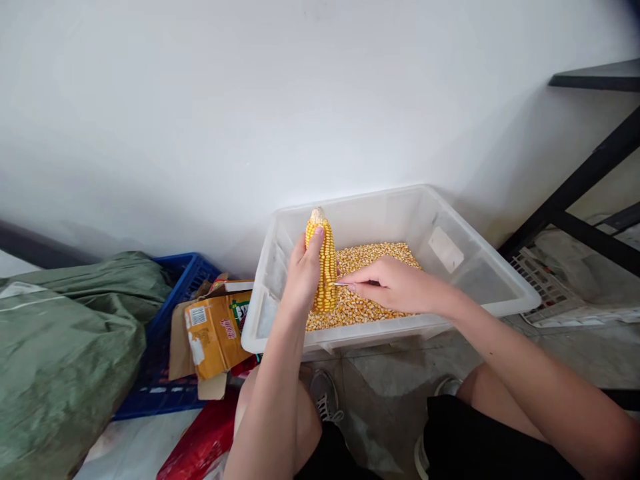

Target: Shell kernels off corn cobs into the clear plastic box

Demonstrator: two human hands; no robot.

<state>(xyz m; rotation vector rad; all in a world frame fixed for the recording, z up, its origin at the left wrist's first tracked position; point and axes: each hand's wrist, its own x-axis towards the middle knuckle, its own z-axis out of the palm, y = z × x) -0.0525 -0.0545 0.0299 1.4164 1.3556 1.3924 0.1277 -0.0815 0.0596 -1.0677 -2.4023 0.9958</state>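
Observation:
A yellow corn cob (327,263) stands nearly upright in my left hand (303,273), whose fingers wrap round its left side with the thumb across the front. Its pale end points up. My right hand (393,285) is closed on a thin metal tool (342,284), its tip touching the lower right side of the cob; the rest of the tool is hidden by the fingers. Both hands are over a translucent white plastic tub (385,207). Loose corn kernels (385,253) cover the bottom of the tub.
Left of the tub lies an orange cardboard box (217,333) in a blue plastic crate (150,380), beside a green cloth cover (65,360). A red bag (200,433) rests on the floor. At right are a black metal frame (575,180) and a white basket (545,287). A white wall (300,100) rises behind.

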